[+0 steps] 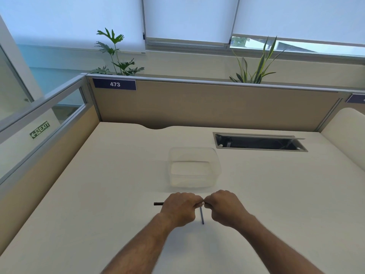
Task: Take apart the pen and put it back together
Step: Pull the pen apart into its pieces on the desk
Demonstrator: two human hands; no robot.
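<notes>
**Pen held across both fists, refill loose below**

Both curled tight round pen barrel (159, 203): left hand (178, 208), right hand (225, 207), near tabletop's (98, 184) front edge. Thin refill (201, 216) lying between wrists. Mid-disassembly or rejoining, probably; next, a twist or straight pull.

black pen (158, 203), blue-grey stick (202, 216), cream desk (98, 184), clear box (194, 167), tan divider (207, 103), navy label (114, 84) with white digits.
</notes>
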